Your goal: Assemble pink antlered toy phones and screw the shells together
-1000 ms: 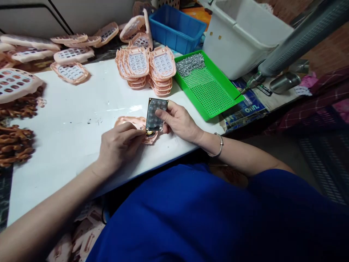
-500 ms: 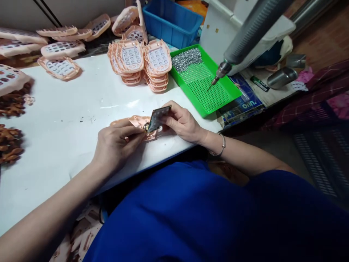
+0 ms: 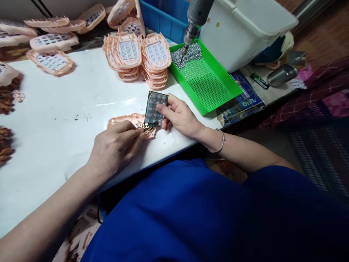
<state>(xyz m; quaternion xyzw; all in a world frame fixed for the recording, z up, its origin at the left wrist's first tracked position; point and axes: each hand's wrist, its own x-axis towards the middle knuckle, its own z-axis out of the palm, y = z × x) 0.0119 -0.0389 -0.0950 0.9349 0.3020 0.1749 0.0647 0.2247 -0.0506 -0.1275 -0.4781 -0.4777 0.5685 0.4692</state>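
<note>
Between the thumb and fingers of my right hand (image 3: 182, 115) is a dark circuit board (image 3: 153, 103), tilted up, its face covered with rows of pale round keys. Thin yellow and dark wires (image 3: 148, 128) run from the board's lower edge to the fingertips of my left hand (image 3: 114, 143), which are pinched together on them. Whatever the wires end in is hidden by those fingers. Under both hands a pink plastic shell (image 3: 125, 118) lies on the white table (image 3: 68, 109), partly covered by my left hand and the board.
Two stacks of pink shells with keypad holes (image 3: 128, 52) stand beyond my hands. A green tray (image 3: 207, 109) holds many small screws (image 3: 195, 52), with a hanging electric screwdriver (image 3: 191, 32) over it. Behind are a blue bin (image 3: 163, 22) and a white bin (image 3: 226, 40). Brown parts (image 3: 5, 145) lie far left.
My right hand has turned the board more upright, so its keyed face and the wires now show. My left hand stays pinched near its lower corner. The screwdriver appears further left, over the screws.
</note>
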